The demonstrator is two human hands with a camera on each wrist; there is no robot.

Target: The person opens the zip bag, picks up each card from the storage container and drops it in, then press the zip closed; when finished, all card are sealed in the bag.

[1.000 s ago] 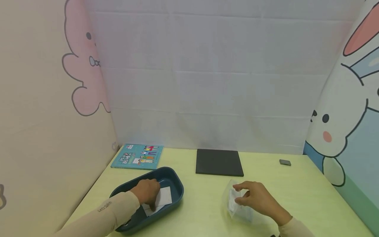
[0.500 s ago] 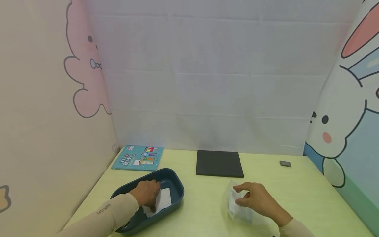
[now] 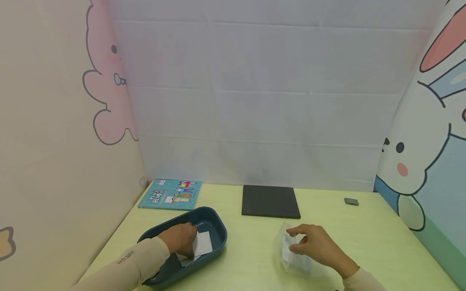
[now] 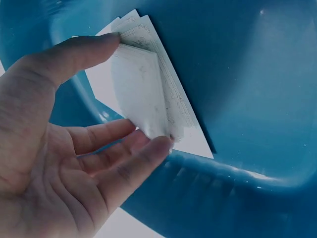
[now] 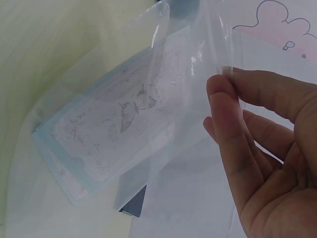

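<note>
My left hand [image 3: 180, 238] reaches down into a dark blue tub [image 3: 219, 238]. In the left wrist view its thumb and fingers hold a small stack of plain white cards [image 4: 138, 89] by the edges. Larger white cards with a fine grey ornate border [image 4: 178, 111] lie under that stack, against the tub's floor. To the right, my right hand [image 3: 320, 246] pinches the edge of a clear plastic bag [image 5: 218, 29] between thumb and fingers. Inside the bag are flat white cards [image 5: 109, 124] with pale blue edges and a grey butterfly print.
A blue illustrated book [image 3: 169, 195] lies at the back left of the pale yellow table [image 3: 240, 258]. Behind the hands is a flat black board [image 3: 270, 202]. A small grey block [image 3: 351, 201] sits at the back right. Cloth walls close off the sides and back.
Little differs: the head view has shifted slightly, and the left fingers and the white cards in the tub have moved a touch. The right hand and bag stay in place.
</note>
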